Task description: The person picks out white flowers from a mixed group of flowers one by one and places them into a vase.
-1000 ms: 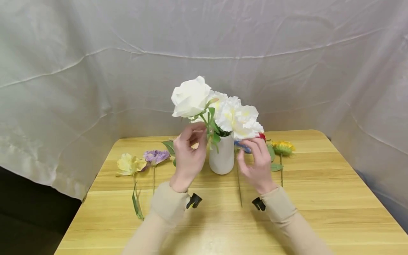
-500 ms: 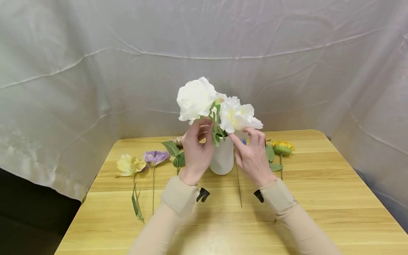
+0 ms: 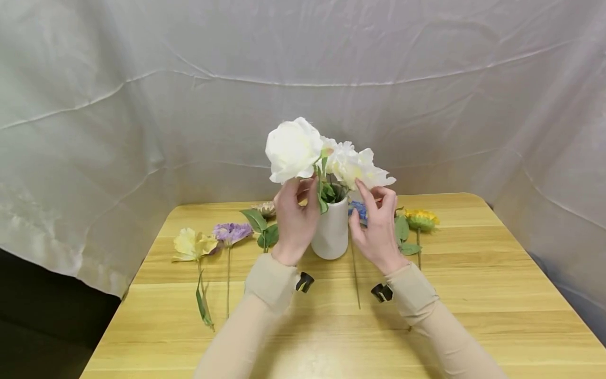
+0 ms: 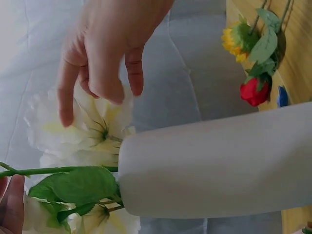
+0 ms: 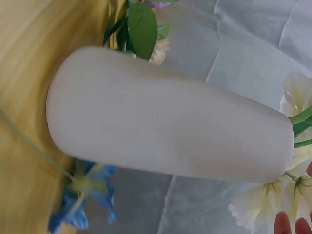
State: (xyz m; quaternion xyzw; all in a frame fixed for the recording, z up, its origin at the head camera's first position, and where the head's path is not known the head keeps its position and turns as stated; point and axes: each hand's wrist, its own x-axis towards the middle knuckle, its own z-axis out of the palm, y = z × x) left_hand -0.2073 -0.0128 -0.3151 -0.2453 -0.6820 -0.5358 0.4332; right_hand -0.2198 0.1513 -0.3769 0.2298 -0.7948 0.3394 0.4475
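Note:
A white vase (image 3: 330, 231) stands upright at the middle of the table, and stems and leaves show in its mouth. My left hand (image 3: 297, 221) pinches the green stem (image 4: 63, 170) of a large white rose (image 3: 293, 150) just under its bloom. That stem runs down into the vase in the left wrist view. Ruffled white flowers (image 3: 362, 167) lean out over the right of the rim. My right hand (image 3: 377, 226) is beside them, fingers loosely bent, fingertips right at the lower petals. In the right wrist view only its fingertips (image 5: 282, 224) show, near the petals.
Left of the vase lie a yellow flower (image 3: 189, 245), a purple flower (image 3: 232, 233) and a pale flower (image 3: 266, 209). On the right are a blue flower (image 3: 359, 209), a red rose (image 4: 255, 91) and a sunflower (image 3: 420, 220). A grey curtain (image 3: 303, 68) hangs behind the wooden table (image 3: 473, 295).
My left hand and the white rose have moved right and slightly down, closer over the vase. My right hand has moved up to the white petals, lifting them slightly.

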